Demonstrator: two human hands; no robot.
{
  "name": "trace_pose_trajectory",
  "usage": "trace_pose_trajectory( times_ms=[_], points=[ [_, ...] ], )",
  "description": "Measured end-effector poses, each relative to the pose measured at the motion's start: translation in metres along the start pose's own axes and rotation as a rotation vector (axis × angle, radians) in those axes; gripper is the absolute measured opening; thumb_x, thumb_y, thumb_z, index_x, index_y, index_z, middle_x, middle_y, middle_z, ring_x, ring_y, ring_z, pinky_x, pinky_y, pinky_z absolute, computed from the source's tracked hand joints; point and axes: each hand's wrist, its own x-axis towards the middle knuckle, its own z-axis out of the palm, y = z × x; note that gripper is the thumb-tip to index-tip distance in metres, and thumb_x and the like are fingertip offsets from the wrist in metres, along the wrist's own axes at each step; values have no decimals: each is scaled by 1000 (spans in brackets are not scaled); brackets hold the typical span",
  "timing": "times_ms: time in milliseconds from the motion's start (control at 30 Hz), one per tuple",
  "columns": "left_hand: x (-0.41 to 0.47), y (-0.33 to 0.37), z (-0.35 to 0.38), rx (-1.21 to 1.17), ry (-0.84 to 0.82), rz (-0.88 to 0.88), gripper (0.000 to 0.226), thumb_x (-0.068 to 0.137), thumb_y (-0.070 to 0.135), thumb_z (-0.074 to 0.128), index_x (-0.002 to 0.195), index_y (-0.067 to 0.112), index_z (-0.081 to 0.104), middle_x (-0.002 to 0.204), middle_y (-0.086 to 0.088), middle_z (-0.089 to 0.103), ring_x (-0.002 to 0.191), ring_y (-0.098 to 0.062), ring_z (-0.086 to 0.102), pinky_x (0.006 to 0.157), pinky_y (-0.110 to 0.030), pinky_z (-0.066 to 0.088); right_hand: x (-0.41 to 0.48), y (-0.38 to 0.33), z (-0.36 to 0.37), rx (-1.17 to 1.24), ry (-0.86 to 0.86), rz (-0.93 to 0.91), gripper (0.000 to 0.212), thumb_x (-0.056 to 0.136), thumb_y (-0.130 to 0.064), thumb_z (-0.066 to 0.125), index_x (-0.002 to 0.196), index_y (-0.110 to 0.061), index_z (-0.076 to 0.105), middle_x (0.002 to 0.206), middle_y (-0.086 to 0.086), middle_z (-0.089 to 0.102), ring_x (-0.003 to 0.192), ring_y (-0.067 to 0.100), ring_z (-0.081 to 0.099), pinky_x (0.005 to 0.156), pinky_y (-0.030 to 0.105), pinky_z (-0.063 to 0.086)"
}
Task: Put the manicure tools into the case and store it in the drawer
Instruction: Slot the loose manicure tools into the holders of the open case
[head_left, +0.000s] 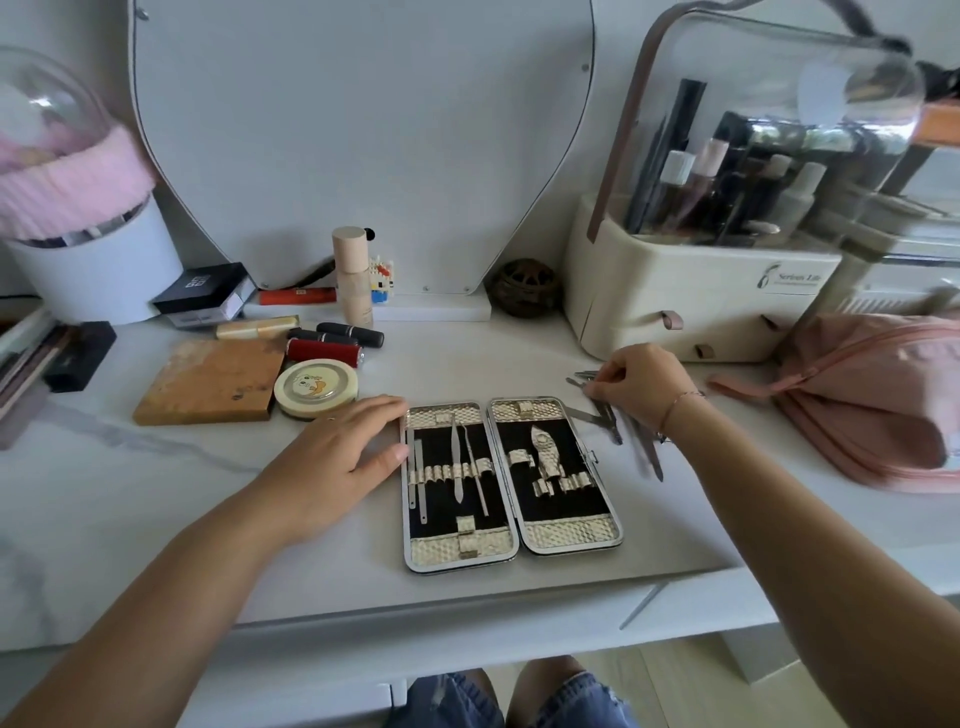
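While the left hand (343, 457) lies flat on the worktop (467, 587) with its fingers straight and holding nothing, its fingertips touching the left rim of the case (571, 532), the right hand (641, 387) curls its fingers down onto the loose tools (610, 421) and pinches at one of them; which one cannot be told.

The case lies opened flat, both halves up, at the middle of the worktop near its front edge, with a bare strip between its near end and that edge. Its left half carries slim tools under a row of loops, among them the tweezers (457, 457). Its right half carries one stout clipper (545, 449).

The loose tools lie in a small heap just beside the case's right rim, towards its far right corner, a few of them trailing down along that side. A pink pouch (872, 405) slumps near the right edge, with bare surface between it and the heap.

Behind the case an open band of worktop runs back to the mirror base (431, 312) and the cream organiser (691, 306) at the back right. To the left, a round tin (316, 387) sits just behind the left hand's knuckles, with a brown palette (208, 382) touching it. Bare surface stretches from the left forearm to the front left corner.
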Motion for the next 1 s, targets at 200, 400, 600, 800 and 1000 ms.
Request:
trace_pose_trajectory(
  times_ms=[200,400,600,800,1000],
  points=[
    [1,-2,0,0,-8,-4,50,92,41,43,140,28,34,145,14,33,125,9,22,102,-14,15,4,-1,-2,-22,-55,22,19,80,-22,69,67,-7,69,78,13,69,70,18,56,62,28,44],
    [1,-1,0,2,-14,-3,51,91,41,42,140,29,33,146,14,32,128,6,22,104,-15,15,3,-2,-9,147,-72,8,21,83,-24,67,72,-6,67,63,4,59,57,13,48,54,22,38],
    [1,-3,0,5,-23,-36,53,91,46,42,140,28,33,147,10,32,135,-5,25,107,-19,17,-21,-62,2,893,-368,3,7,83,0,63,89,-1,63,65,8,63,44,4,56,45,11,47],
    [3,-3,1,21,-23,-37,56,90,51,39,140,25,35,147,5,35,135,-9,29,110,-25,21,-28,-107,34,941,-484,-19,25,83,3,63,106,-4,57,55,6,64,47,10,63,46,17,52],
    [3,-3,1,20,-27,-37,52,92,44,43,140,24,35,147,3,35,136,-10,29,112,-29,22,-28,-114,42,883,-472,-62,19,84,1,62,102,-5,60,57,7,64,48,12,64,47,19,53]
  ],
)
